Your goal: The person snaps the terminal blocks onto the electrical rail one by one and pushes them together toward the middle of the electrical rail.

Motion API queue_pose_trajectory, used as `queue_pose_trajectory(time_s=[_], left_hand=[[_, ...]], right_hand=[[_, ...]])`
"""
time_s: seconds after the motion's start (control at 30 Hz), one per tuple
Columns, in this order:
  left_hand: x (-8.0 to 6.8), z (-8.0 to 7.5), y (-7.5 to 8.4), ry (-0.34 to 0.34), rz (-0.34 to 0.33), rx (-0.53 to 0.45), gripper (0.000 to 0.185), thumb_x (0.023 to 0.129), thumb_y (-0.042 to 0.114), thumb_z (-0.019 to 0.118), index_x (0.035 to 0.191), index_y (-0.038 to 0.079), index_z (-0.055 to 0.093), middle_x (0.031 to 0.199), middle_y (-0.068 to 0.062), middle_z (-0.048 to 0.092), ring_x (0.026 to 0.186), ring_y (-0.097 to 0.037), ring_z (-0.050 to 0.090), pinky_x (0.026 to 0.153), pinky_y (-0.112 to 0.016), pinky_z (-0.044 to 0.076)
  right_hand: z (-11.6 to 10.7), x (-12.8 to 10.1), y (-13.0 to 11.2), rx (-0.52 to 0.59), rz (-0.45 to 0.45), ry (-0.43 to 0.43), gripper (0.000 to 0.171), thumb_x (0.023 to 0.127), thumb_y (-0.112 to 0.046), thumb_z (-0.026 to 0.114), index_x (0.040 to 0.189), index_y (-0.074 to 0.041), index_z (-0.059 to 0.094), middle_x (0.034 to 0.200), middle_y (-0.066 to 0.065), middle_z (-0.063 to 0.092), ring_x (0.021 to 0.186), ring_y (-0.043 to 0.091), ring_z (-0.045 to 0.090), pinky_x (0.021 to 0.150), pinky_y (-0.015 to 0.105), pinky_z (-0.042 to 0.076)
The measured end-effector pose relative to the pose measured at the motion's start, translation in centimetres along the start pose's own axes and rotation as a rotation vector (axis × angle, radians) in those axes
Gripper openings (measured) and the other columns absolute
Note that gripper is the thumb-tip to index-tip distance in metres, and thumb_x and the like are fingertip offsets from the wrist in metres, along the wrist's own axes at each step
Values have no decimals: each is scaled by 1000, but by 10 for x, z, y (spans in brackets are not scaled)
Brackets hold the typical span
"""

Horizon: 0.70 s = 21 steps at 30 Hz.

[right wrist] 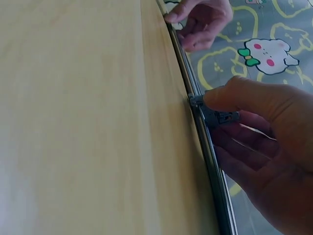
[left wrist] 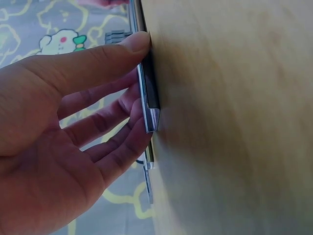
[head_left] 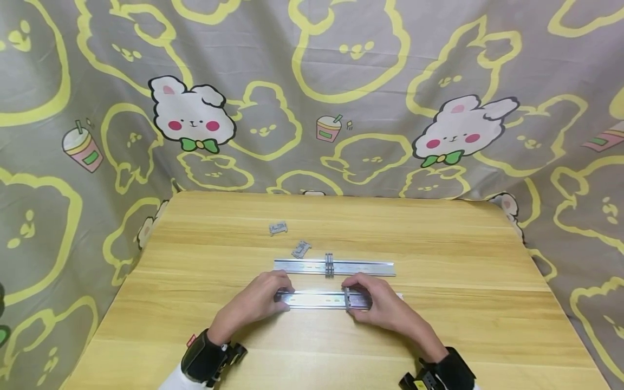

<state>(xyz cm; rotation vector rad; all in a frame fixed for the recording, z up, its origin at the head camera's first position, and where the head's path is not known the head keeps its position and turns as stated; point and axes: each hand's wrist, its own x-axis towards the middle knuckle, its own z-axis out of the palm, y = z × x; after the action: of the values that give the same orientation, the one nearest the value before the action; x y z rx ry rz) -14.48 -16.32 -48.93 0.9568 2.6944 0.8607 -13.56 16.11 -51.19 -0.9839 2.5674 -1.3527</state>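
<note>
- From the head camera, near the desk's [head_left: 439,325] front edge, I see the near rail [head_left: 322,299] lying flat with my left hand [head_left: 258,300] curled over its left end and my right hand [head_left: 377,303] pinching a small grey clip [head_left: 347,299] seated on it. If the left grip slackens, I judge the rail could skid sideways while the clip is worked.
- Just behind lies a second rail [head_left: 334,266] carrying its own clip [head_left: 329,265]; the two rails are near each other, so a sliding knuckle could nudge it. Two loose clips [head_left: 288,238] sit farther back, well apart from both hands. Open wood remains to either side and behind.
- Through the left wrist camera, the thumb [left wrist: 98,61] presses the rail's [left wrist: 149,105] upper face and the fingers [left wrist: 112,142] wrap its far side. The rail end looks sharp; a slip could scrape the fingertips.
- Through the right wrist camera, thumb and fingers pinch the clip [right wrist: 217,116] against the rail [right wrist: 205,147]. Tilted, it might jam or pop off.
</note>
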Motion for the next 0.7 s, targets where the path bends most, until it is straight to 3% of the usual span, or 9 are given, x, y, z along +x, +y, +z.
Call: queue_pose_trajectory(time_s=[0.7], left_hand=[[0,1,-2,-1,-8,-4,26,78,9,87,101,4,76,94,-2,67,79,-13,58,70,-23,53]], right_hand=[[23,22,-13,-9,6,-17,52,75,-3,87,121,-6,64,118,5,69,106,20,67,93,34,57]])
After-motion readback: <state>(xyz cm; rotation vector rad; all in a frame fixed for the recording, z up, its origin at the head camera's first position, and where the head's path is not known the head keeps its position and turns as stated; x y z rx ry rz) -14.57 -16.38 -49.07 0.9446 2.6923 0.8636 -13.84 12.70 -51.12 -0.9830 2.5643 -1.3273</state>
